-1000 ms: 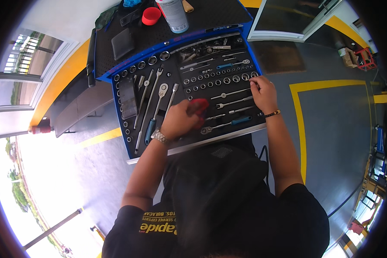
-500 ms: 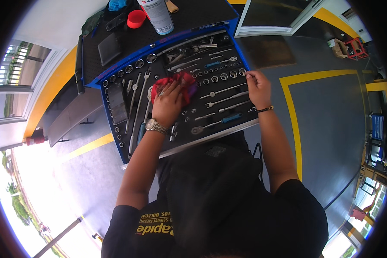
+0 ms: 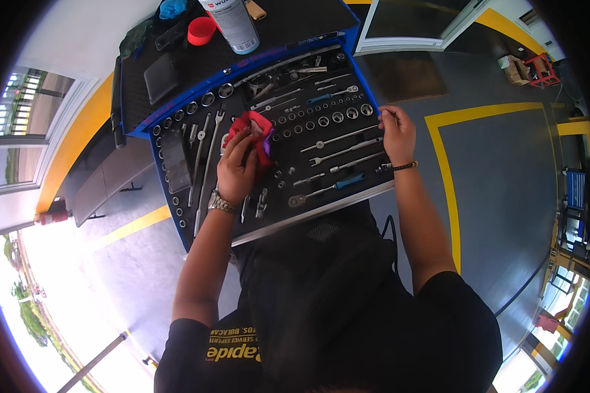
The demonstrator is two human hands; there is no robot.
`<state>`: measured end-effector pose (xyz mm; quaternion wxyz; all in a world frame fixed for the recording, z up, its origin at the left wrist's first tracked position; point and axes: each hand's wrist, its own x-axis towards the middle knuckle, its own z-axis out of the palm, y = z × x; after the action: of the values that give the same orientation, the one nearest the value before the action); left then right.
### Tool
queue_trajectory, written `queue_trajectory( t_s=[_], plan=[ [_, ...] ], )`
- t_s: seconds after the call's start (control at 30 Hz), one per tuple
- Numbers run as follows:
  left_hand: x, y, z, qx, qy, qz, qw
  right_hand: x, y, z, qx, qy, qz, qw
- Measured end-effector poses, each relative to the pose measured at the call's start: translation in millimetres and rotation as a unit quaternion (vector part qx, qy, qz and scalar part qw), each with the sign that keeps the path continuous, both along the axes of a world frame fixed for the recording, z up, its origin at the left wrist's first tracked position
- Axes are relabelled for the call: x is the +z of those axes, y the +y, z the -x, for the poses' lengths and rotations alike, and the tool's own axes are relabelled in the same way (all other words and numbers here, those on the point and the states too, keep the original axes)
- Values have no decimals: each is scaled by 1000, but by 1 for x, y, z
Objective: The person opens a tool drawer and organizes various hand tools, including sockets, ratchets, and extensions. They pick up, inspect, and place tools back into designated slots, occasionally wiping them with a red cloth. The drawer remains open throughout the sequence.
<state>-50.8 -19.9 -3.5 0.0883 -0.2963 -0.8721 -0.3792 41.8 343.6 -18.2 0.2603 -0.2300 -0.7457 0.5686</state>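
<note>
My left hand [image 3: 236, 171], with a metal watch on its wrist, is closed on a bunched red cloth [image 3: 261, 124] over the left-middle of an open tool drawer. The cloth lies across the black foam tray [image 3: 282, 147] and covers part of a ratchet and nearby tools. My right hand [image 3: 398, 133] has its fingers curled at the drawer's right edge, beside the end of a row of sockets [image 3: 337, 117]. Left of the cloth lie long bars and a flex-head handle [image 3: 201, 135]. Toward me on the right sits a ratchet with a blue grip [image 3: 351, 182].
On the blue cabinet's black top stand a spray can [image 3: 233, 29], a red cap [image 3: 202, 31] and a dark wallet-like case [image 3: 162, 78]. A dark flat case [image 3: 176, 158] rests in the drawer's left part. A grey bench [image 3: 111, 167] stands to the left.
My left hand has slid left and a little toward me, dragging the cloth, and its fingers have bent from flat to gathered. The right hand stays at the drawer's edge.
</note>
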Motion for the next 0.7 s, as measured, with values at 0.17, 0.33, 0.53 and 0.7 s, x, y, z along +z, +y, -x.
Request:
queue_trajectory(
  t_s=[0.17,0.33,0.53,0.7],
  plan=[
    [-11,18,5,-90,22,239,967,-9,6,-1,6,7,14,1000],
    [-5,31,9,-95,50,227,968,-5,4,0,4,3,32,999],
    [3,66,18,9,-55,110,992,-3,7,-1,2,-2,51,999],
    [27,138,20,-73,59,-53,994,-1,3,-1,-13,-4,71,997]
  ],
)
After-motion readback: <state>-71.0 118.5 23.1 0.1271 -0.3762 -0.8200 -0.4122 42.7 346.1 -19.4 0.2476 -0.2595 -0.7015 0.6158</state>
